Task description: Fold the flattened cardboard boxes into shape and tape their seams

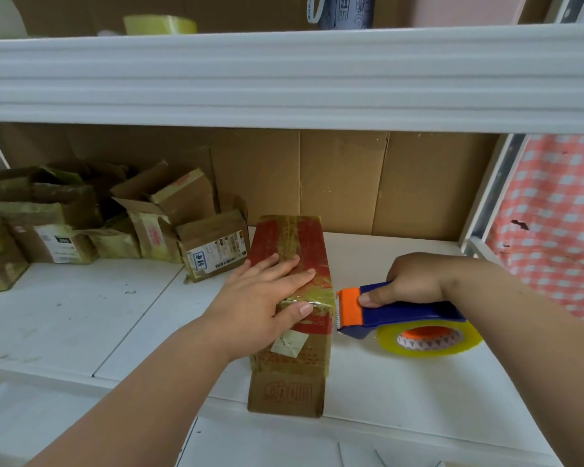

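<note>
red-printed cardboard box (289, 298), yellowed tape, upright

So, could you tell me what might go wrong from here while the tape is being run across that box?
Three risks, as I judge them.
1. The dispenser has its toothed blade right by the left hand's thumb, so a slip could nick it.
2. The box overhangs the shelf edge; a hard pull could tip it off.
3. The right hand pulls sideways, so the tape may wrinkle or miss the seam.
</note>
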